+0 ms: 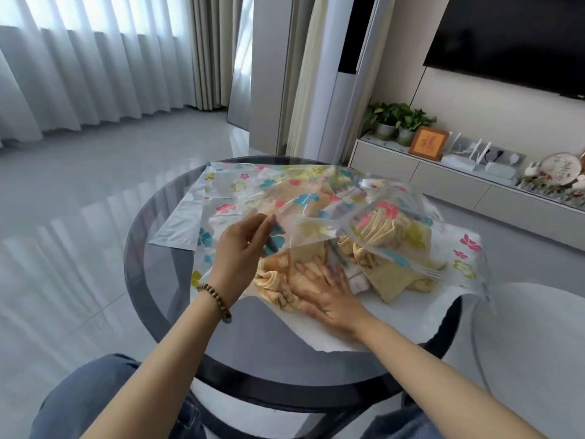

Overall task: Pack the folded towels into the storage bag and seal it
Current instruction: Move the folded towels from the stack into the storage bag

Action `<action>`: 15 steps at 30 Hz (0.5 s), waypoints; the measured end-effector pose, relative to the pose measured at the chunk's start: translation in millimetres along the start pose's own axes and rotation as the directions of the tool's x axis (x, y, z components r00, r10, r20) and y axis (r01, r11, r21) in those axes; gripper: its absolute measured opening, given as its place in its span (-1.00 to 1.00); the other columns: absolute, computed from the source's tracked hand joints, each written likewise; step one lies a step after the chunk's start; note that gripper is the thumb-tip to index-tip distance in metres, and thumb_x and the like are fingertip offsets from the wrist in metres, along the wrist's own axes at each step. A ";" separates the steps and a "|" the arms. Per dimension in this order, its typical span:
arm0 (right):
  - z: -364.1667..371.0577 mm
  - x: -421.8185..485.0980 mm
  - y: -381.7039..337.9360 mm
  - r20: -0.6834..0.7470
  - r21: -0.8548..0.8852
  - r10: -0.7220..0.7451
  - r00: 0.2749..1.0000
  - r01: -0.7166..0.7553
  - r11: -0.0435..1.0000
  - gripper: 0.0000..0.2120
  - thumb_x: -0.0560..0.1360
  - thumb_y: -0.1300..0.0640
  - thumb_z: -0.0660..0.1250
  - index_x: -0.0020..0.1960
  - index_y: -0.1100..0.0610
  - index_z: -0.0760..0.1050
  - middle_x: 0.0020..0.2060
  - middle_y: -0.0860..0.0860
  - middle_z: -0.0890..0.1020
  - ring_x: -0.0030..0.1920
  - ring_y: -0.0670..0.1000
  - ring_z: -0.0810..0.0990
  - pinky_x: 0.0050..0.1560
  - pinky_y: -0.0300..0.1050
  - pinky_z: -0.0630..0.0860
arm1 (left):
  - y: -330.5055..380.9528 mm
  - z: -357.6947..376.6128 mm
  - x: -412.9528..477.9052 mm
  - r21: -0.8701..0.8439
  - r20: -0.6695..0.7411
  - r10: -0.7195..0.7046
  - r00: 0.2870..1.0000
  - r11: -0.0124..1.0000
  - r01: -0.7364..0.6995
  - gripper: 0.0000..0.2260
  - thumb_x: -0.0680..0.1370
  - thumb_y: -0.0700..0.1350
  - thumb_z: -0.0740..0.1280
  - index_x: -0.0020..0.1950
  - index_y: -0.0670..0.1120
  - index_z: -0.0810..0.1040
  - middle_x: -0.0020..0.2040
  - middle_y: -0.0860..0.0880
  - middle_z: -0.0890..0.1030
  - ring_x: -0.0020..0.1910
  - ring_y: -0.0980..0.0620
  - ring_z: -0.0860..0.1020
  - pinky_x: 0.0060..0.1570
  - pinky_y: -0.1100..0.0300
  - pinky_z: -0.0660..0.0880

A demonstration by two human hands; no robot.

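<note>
A clear storage bag printed with coloured flowers lies across the round glass table. Its mouth faces me and stands open. My left hand pinches the upper flap of the bag and holds it lifted. Yellow-orange towels are bunched inside, with one towel at the mouth near the front edge. My right hand lies flat, fingers spread, pressing on that towel just inside the opening. A small white cloth shows between the towels.
A white chair back stands close at the right of the table. Behind runs a low TV cabinet with plants, a framed picture and ornaments. My knees in jeans sit under the table's front edge.
</note>
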State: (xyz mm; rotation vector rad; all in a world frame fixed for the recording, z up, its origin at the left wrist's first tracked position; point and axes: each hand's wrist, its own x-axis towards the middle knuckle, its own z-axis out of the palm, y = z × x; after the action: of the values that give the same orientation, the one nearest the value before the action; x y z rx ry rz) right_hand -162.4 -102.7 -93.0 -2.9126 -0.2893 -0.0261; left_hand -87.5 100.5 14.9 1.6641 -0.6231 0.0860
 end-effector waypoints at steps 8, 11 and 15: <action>11.2 100.3 7.5 0.113 0.052 0.183 0.977 -0.190 0.980 -0.56 0.57 -0.28 -0.05 0.44 -0.39 0.04 0.57 -0.01 -0.07 0.52 0.16 -0.32 0.36 0.16 -0.50 | -17.2 -8.9 24.3 -0.054 0.021 -0.023 1.000 0.998 0.024 -0.74 0.58 -0.06 0.22 -0.26 0.00 0.60 -0.48 0.12 0.55 -0.47 0.20 0.44 -0.44 0.32 0.38; 14.4 137.7 5.9 0.102 0.097 0.202 0.974 -0.212 0.972 -0.55 0.55 -0.31 -0.04 0.43 -0.39 0.10 0.57 -0.02 -0.05 0.53 0.16 -0.28 0.41 0.18 -0.39 | -22.7 -15.3 38.8 -0.067 -0.002 -0.025 1.000 0.997 0.025 -0.73 0.58 -0.07 0.23 -0.28 0.00 0.59 -0.49 0.12 0.52 -0.47 0.18 0.43 -0.43 0.28 0.38; 15.5 179.5 5.9 0.091 0.104 0.193 0.977 -0.203 0.974 -0.53 0.53 -0.32 -0.04 0.44 -0.37 0.10 0.56 -0.03 -0.03 0.53 0.17 -0.27 0.45 0.17 -0.30 | -32.7 -29.2 63.6 -0.082 -0.036 -0.006 0.999 0.997 0.003 -0.74 0.58 -0.08 0.23 -0.26 -0.01 0.60 -0.48 0.14 0.56 -0.48 0.22 0.43 -0.45 0.38 0.37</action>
State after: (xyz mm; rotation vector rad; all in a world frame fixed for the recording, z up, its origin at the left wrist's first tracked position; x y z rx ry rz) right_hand 14.8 -70.6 -102.5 -2.8190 -0.0105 0.1346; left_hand -10.6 107.5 16.9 1.5817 -0.5880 0.0863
